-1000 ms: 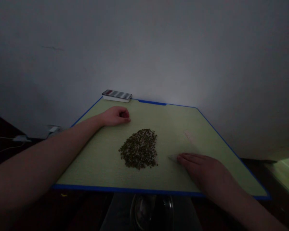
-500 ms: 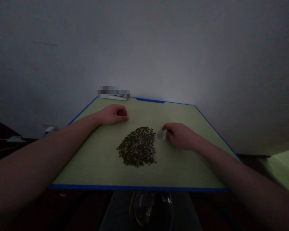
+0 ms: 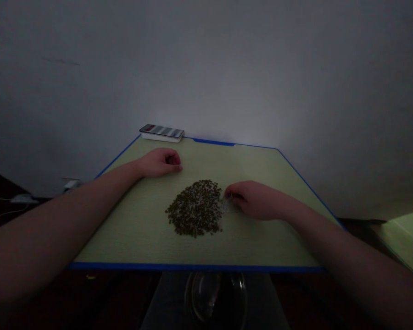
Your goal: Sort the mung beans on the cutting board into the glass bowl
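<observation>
A loose pile of small greenish-brown grains or seeds (image 3: pixel 195 208), mixed with paler bits, lies spread on the light wooden table (image 3: pixel 151 247). At the right edge of the pile, my right hand (image 3: pixel 256 199) pinches a small, thin, see-through piece (image 3: pixel 226 203), perhaps plastic, that reaches to the outermost grains. Its kind is hard to make out in the dim light. My left hand (image 3: pixel 161 162) rests on the table behind and left of the pile, fingers loosely curled in, apart from the grains. Nothing shows in it.
A white box with a striped dark top (image 3: pixel 162 133) sits at the table's far left corner, by the wall (image 3: pixel 227 68). Blue edging (image 3: pixel 192 266) runs round the table. Below the front edge, a round clear glass container (image 3: pixel 215 298) is between my legs.
My right hand has moved a little left and down, bringing the see-through piece against the pile's right edge. My left hand has stayed in place. The view has shifted slightly.
</observation>
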The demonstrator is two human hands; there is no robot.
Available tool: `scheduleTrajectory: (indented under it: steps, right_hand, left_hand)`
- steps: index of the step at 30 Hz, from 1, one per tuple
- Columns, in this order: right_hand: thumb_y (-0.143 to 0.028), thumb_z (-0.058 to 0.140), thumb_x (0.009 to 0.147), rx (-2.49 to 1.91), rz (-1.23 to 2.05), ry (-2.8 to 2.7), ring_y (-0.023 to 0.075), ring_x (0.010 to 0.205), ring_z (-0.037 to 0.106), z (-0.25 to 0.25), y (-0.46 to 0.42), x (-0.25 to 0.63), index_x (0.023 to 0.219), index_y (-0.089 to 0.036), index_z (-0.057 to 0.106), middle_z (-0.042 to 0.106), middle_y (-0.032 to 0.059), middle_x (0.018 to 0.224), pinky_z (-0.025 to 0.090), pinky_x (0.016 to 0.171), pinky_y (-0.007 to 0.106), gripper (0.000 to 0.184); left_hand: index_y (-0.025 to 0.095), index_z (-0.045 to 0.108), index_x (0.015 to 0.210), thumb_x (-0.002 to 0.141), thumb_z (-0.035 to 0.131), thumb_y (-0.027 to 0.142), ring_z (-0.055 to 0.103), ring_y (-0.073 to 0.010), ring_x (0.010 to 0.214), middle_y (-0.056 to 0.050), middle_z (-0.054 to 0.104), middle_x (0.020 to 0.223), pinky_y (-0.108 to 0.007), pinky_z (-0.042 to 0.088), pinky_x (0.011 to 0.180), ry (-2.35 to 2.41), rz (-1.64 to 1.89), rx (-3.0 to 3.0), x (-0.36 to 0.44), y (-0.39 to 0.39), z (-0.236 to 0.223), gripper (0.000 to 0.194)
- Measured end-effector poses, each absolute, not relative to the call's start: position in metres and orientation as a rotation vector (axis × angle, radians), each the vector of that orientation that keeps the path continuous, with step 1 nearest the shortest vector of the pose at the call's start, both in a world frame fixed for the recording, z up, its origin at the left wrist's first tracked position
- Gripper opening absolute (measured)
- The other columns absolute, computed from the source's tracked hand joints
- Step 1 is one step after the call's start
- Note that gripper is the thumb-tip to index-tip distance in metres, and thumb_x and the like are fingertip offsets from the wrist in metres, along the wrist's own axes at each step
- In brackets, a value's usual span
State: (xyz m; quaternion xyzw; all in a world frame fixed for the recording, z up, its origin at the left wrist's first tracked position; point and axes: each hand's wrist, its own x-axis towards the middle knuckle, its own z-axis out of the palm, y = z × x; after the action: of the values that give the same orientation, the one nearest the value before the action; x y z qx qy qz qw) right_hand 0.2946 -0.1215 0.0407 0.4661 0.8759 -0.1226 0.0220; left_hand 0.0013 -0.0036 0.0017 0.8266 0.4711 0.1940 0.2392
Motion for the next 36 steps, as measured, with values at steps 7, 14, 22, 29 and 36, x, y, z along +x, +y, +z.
scheduleTrajectory:
  steps: [7,14,22,29,36]
  right_hand:
    - [-0.013,0.044,0.081,1.519,-0.386,2.676,0.0187,0.082,0.062,0.044,-0.137,0.304,0.099,-0.016,0.066,0.069,0.0091,0.094,0.042,0.071,0.028,0.028]
    - [-0.017,0.041,0.087,1.808,-0.300,2.662,0.0202,0.082,0.063,0.034,-0.160,0.324,0.103,-0.015,0.062,0.069,0.0099,0.092,0.044,0.070,0.029,0.027]
    - [-0.013,0.042,0.085,1.637,-0.040,2.898,0.0195,0.083,0.064,0.024,-0.222,0.317,0.111,-0.018,0.061,0.068,0.0089,0.101,0.051,0.070,0.032,0.033]
    - [-0.002,0.050,0.069,1.275,0.323,3.011,0.0209,0.078,0.061,0.005,-0.238,0.296,0.114,-0.011,0.060,0.070,0.0107,0.095,0.051,0.066,0.034,0.047]
    - [-0.003,0.053,0.066,1.351,0.474,2.946,0.0223,0.079,0.060,0.002,-0.224,0.292,0.111,-0.010,0.062,0.070,0.0115,0.095,0.050,0.066,0.035,0.046]
  left_hand:
    - [0.016,0.060,0.078,0.066,0.063,0.045,0.046,-0.0098,0.054,0.002,0.055,0.061,-0.023,0.036,0.051,1.268,0.549,2.241,0.001,-0.004,0.002,0.031]
    - [0.016,0.059,0.077,0.066,0.063,0.044,0.046,-0.0097,0.054,0.002,0.055,0.061,-0.023,0.036,0.051,1.265,0.546,2.234,0.002,-0.005,0.003,0.030]
    - [0.016,0.060,0.079,0.067,0.062,0.045,0.048,-0.0106,0.057,0.001,0.057,0.063,-0.023,0.037,0.052,1.275,0.535,2.247,0.002,-0.005,0.003,0.031]
    - [0.016,0.060,0.078,0.067,0.062,0.044,0.047,-0.0104,0.056,0.001,0.056,0.062,-0.023,0.036,0.053,1.299,0.519,2.254,0.003,-0.006,0.005,0.031]
    - [0.017,0.059,0.076,0.066,0.062,0.045,0.048,-0.0114,0.057,0.001,0.056,0.061,-0.024,0.037,0.053,1.295,0.532,2.244,0.003,-0.006,0.006,0.030]
